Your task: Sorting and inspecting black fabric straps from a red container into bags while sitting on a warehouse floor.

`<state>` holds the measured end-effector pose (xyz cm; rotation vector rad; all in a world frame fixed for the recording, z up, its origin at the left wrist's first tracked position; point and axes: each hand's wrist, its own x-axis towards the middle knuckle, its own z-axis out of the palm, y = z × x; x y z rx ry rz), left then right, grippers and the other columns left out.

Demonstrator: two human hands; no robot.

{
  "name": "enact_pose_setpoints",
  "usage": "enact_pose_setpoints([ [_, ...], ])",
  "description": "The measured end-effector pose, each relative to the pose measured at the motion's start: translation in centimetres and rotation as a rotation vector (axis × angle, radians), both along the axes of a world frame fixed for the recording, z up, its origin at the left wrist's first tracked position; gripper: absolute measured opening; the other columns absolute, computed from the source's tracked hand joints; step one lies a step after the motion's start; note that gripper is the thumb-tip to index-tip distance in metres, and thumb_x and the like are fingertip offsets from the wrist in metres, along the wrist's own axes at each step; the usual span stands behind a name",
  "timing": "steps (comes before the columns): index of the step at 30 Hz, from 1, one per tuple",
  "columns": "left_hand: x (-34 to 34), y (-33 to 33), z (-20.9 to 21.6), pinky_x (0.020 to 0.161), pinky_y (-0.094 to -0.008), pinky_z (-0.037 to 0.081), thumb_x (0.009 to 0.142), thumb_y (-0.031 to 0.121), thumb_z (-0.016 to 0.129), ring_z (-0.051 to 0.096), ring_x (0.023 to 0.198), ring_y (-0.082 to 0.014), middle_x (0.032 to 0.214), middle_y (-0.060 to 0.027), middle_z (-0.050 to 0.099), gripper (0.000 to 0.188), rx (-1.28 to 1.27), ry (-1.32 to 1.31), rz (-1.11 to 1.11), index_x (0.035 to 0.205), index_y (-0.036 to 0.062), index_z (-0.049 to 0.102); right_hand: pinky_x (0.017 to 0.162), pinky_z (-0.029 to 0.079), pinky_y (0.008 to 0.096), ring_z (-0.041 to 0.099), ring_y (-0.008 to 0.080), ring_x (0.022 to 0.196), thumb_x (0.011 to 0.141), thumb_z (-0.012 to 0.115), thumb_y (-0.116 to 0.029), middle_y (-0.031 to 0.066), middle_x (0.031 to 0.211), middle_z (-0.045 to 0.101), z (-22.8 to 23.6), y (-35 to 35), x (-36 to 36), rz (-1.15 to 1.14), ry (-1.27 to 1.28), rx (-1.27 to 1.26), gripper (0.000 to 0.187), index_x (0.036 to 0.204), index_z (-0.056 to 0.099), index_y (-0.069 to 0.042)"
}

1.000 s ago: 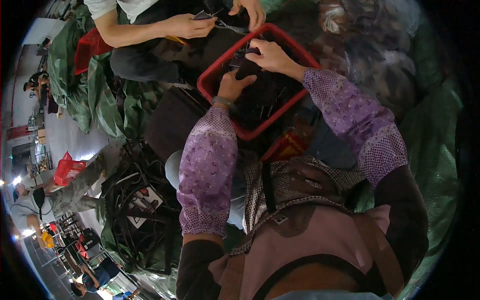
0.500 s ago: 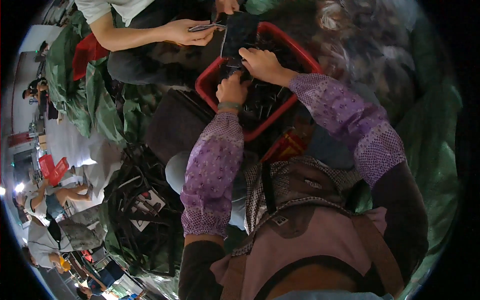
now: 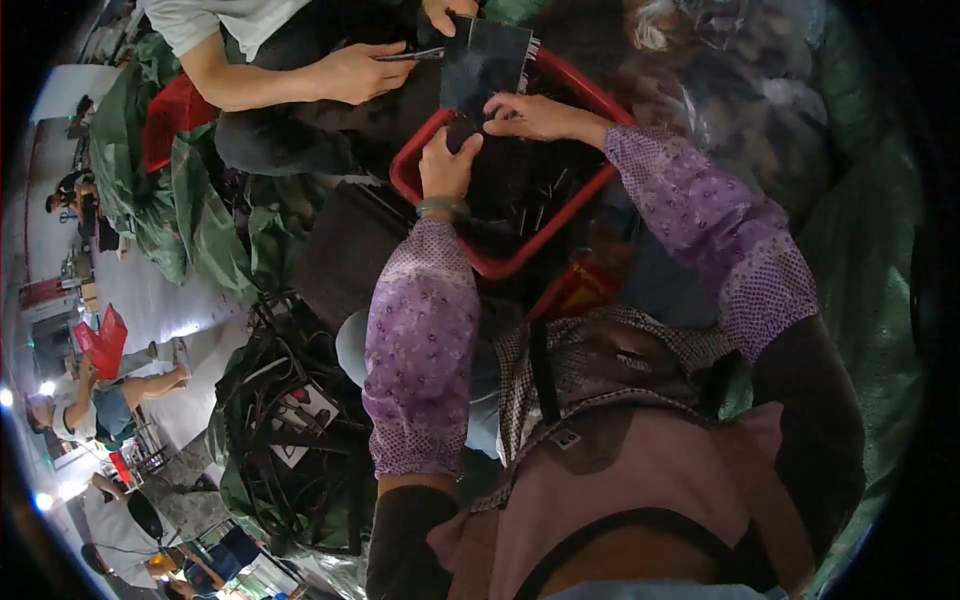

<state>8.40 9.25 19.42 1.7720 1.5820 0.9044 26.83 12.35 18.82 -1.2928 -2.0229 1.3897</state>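
A dark cloth piece [image 3: 487, 62] with a frayed right edge stretches above the far left part of a red basket [image 3: 500, 268]. My left hand [image 3: 447, 165] is closed on dark cloth at the near end of this piece, thumb upward. At the cloth's lower right, my right hand [image 3: 535, 117] has bent fingers, slightly blurred, with the thumb apart from them. Nothing shows clearly in its grasp. Dark pieces with light edges lie inside the basket, largely in shadow. Across from me, another person's hand [image 3: 365, 72] holds slim metal snips [image 3: 412, 55] beside the cloth.
The other person's second hand [image 3: 447, 14] is at the cloth's upper left corner. Clear plastic bags [image 3: 740, 100] lie to the right. A sack of dark straps [image 3: 300, 400] stands at lower left, near green sacking [image 3: 205, 190]. Other people are at work at far left.
The cloth has swung right and now shows more of its face and its frayed edge. My left hand has shifted slightly left; my right hand has drawn a little to the right.
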Motion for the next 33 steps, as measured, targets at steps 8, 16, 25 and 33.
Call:
enact_pose_setpoints([
  [8, -0.3, 0.6, -1.5, 0.067, -0.0309, 0.043, 0.066, 0.018, 0.064, 0.056, 0.073, -0.0220, 0.078, -0.0131, 0.060, 0.030, 0.060, -0.361, 0.171, 0.085, -0.0028, 0.055, 0.064, 0.045, 0.0309, 0.055, 0.0213, 0.083, 0.067, 0.060, -0.044, 0.0156, 0.099, 0.054, 2.8, -1.2, -0.9, 0.034, -0.096, -0.030, 0.058, 0.108, 0.048, -0.004],
  [16, -3.8, 2.4, -4.7, 0.064, -0.0273, 0.043, 0.069, 0.018, 0.062, 0.054, 0.068, -0.0168, 0.076, -0.0087, 0.059, 0.027, -0.055, -0.627, 0.305, 0.084, -0.0031, 0.056, 0.056, 0.042, 0.0380, 0.053, 0.0308, 0.068, 0.065, 0.062, -0.028, 0.0093, 0.071, 0.053, 3.5, -4.4, -3.2, -0.026, -0.175, 0.730, 0.029, 0.075, 0.045, -0.006],
  [25, 1.2, -0.3, 0.1, 0.064, -0.0254, 0.041, 0.080, 0.019, 0.051, 0.050, 0.073, -0.0125, 0.082, -0.0039, 0.055, 0.023, -0.348, -0.898, 0.047, 0.093, 0.0007, 0.052, 0.062, 0.040, 0.0327, 0.052, 0.0233, 0.074, 0.063, 0.066, -0.026, 0.0099, 0.078, 0.049, 3.6, -2.1, -2.3, 0.049, 0.087, 0.320, 0.033, 0.077, 0.051, -0.001],
  [33, -2.6, 1.8, -5.5, 0.055, -0.0307, 0.044, 0.081, 0.020, 0.046, 0.052, 0.061, -0.0185, 0.079, -0.0079, 0.055, 0.019, -0.398, -1.141, 0.413, 0.085, 0.0031, 0.054, 0.059, 0.044, 0.0300, 0.051, 0.0228, 0.071, 0.062, 0.063, -0.010, 0.0062, 0.077, 0.043, 4.3, -6.5, -6.1, 0.109, 0.049, 1.085, 0.020, 0.072, 0.047, -0.007],
])
